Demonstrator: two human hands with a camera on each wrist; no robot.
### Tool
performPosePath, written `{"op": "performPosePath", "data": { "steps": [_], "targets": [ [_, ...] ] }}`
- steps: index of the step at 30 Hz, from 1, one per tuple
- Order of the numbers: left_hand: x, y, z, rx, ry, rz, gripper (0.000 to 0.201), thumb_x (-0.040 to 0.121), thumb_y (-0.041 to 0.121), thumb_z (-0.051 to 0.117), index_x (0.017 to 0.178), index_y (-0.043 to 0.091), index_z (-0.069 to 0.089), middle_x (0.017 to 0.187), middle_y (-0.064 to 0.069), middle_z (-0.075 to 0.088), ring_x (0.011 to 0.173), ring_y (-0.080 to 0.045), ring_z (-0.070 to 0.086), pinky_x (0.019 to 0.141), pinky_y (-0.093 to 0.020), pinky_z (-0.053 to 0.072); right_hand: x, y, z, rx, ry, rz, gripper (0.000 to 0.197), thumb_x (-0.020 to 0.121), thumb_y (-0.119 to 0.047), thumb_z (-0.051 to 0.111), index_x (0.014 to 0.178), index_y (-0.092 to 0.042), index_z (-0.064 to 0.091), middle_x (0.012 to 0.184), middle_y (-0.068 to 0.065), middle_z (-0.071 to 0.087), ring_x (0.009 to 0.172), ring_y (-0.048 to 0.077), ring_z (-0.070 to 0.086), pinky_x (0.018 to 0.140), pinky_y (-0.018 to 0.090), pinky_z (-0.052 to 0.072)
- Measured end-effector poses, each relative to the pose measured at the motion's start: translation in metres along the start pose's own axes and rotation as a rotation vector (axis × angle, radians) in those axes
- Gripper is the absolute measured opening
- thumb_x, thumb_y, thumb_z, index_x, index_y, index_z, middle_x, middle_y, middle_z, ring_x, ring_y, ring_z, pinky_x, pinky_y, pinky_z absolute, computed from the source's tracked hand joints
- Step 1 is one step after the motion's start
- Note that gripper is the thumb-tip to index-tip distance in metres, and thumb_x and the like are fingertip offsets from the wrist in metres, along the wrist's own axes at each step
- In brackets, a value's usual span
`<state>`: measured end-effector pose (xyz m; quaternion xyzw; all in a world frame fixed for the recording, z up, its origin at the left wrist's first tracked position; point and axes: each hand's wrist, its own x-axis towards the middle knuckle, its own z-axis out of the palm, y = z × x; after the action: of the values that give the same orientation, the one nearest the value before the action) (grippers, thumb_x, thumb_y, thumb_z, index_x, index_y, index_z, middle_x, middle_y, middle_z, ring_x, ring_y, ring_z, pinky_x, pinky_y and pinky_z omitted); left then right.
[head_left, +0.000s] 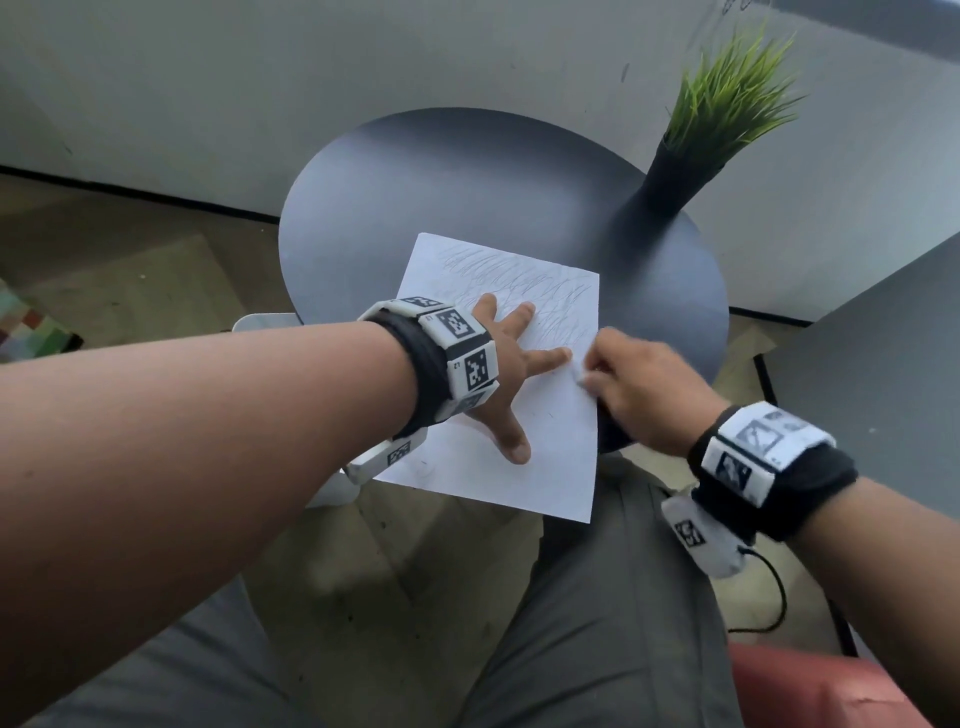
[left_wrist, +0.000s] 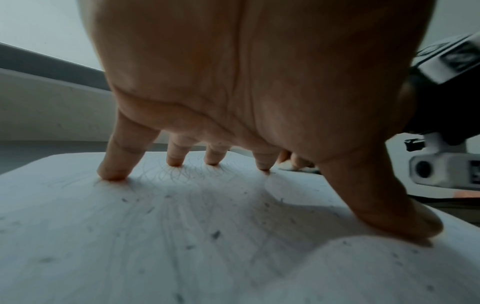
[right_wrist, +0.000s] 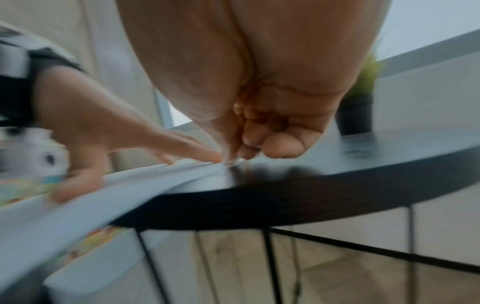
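Observation:
A white paper sheet (head_left: 519, 467) with pencil scribbles on its far half lies on a round dark table (head_left: 467, 182), its near end hanging over the table edge. My left hand (head_left: 519, 374) is spread flat on the sheet (left_wrist: 182, 236), its fingertips (left_wrist: 111, 174) and thumb pressing down. At the sheet's right edge, just beside the left index finger, my right hand (head_left: 639, 384) has its fingers curled and pinches a small white eraser (head_left: 577, 371). In the blurred right wrist view the right hand (right_wrist: 259, 133) is bunched over the paper edge (right_wrist: 78, 205) and hides the eraser.
A black pot of green grass (head_left: 727, 104) stands at the table's far right (right_wrist: 355, 115). A white bin (head_left: 260, 322) sits under the table's left side. A grey cabinet (head_left: 883, 364) is at right, a wall behind. My grey-trousered legs are below.

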<state>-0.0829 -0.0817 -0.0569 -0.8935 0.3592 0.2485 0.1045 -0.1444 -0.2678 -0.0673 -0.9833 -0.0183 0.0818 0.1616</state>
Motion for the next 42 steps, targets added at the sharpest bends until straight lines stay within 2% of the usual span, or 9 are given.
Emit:
{"op": "performPosePath", "data": {
  "steps": [3,9,14,18,21,26,33,39,42],
  "targets": [
    [0.002,-0.002,0.001,-0.008,-0.003,0.005,0.123,0.058,0.087,0.066,0.15,0.056,-0.01,0.165,-0.003,-0.017,0.148,-0.046,-0.007,0.107,-0.066,0.028,-0.018,-0.025,0.011,0.012,-0.144,-0.237,0.012,0.093,-0.033,0.058,0.092,-0.021,0.056,0.086,-0.004,0.062,0.077,0.019,0.056,0.07,0.031,0.047],
    [-0.002,0.009,0.015,-0.14,0.146,-0.093,0.107,0.071,0.094,0.039,0.156,0.039,0.006,0.166,-0.008,-0.006,0.15,-0.038,0.001,0.113,-0.066,0.021,0.004,0.026,-0.013,0.088,0.017,0.15,0.022,0.09,-0.044,0.061,0.107,-0.03,0.062,0.087,-0.012,0.063,0.087,0.015,0.059,0.078,0.029,0.045],
    [-0.023,-0.021,0.019,-0.487,0.338,-0.052,0.062,0.1,0.058,0.039,0.155,0.032,0.028,0.167,-0.005,0.002,0.153,-0.023,0.001,0.123,-0.04,0.009,0.004,0.05,-0.028,0.183,0.05,0.339,0.02,0.084,-0.042,0.07,0.089,-0.023,0.066,0.078,-0.005,0.07,0.07,0.018,0.067,0.071,0.034,0.056],
    [-0.037,-0.08,0.045,-0.427,0.419,-0.134,0.052,0.104,0.039,0.042,0.154,0.037,0.03,0.166,0.002,0.01,0.153,-0.019,0.004,0.122,-0.037,0.004,-0.02,0.001,-0.036,0.889,0.164,0.309,0.028,0.08,-0.028,0.078,0.089,-0.008,0.06,0.087,0.012,0.071,0.075,0.023,0.065,0.064,0.033,0.052],
    [-0.036,-0.088,0.07,-0.296,0.352,-0.155,0.056,0.104,0.046,0.033,0.157,0.04,0.015,0.167,0.007,-0.001,0.153,-0.02,-0.007,0.123,-0.044,-0.002,-0.038,-0.072,-0.016,1.427,-0.109,0.185,0.024,0.081,-0.013,0.07,0.098,-0.006,0.054,0.112,0.019,0.07,0.095,0.029,0.067,0.078,0.04,0.052],
    [-0.031,-0.082,0.082,-0.222,0.387,-0.199,0.058,0.102,0.053,0.019,0.156,0.043,0.001,0.166,0.013,-0.011,0.152,-0.017,-0.014,0.122,-0.045,-0.007,-0.043,-0.115,0.043,1.499,-0.377,0.167,0.006,0.094,-0.004,0.057,0.093,-0.01,0.054,0.126,0.019,0.064,0.115,0.031,0.064,0.098,0.044,0.047],
    [-0.03,-0.082,0.085,-0.19,0.395,-0.206,0.058,0.101,0.055,0.012,0.156,0.043,-0.002,0.166,0.01,-0.01,0.152,-0.018,-0.014,0.122,-0.046,-0.007,-0.007,-0.049,0.009,1.629,0.557,0.469,0.008,0.093,-0.017,0.062,0.099,-0.015,0.059,0.1,0.005,0.067,0.104,0.025,0.062,0.085,0.036,0.051],
    [-0.029,-0.082,0.086,-0.178,0.411,-0.209,0.059,0.101,0.055,0.014,0.157,0.042,-0.001,0.166,0.01,-0.009,0.153,-0.019,-0.012,0.122,-0.046,-0.006,-0.017,-0.094,0.044,1.684,-0.268,0.237,0.008,0.091,-0.004,0.057,0.094,-0.012,0.054,0.127,0.022,0.063,0.114,0.036,0.062,0.092,0.044,0.05],
    [-0.028,-0.083,0.087,-0.19,0.417,-0.195,0.059,0.101,0.056,0.013,0.157,0.042,0.0,0.166,0.009,-0.009,0.153,-0.019,-0.013,0.122,-0.047,-0.006,-0.005,-0.053,0.037,1.844,0.133,0.394,0.011,0.089,-0.012,0.061,0.099,-0.013,0.056,0.112,0.018,0.067,0.114,0.037,0.061,0.087,0.04,0.055]
  ]
}}
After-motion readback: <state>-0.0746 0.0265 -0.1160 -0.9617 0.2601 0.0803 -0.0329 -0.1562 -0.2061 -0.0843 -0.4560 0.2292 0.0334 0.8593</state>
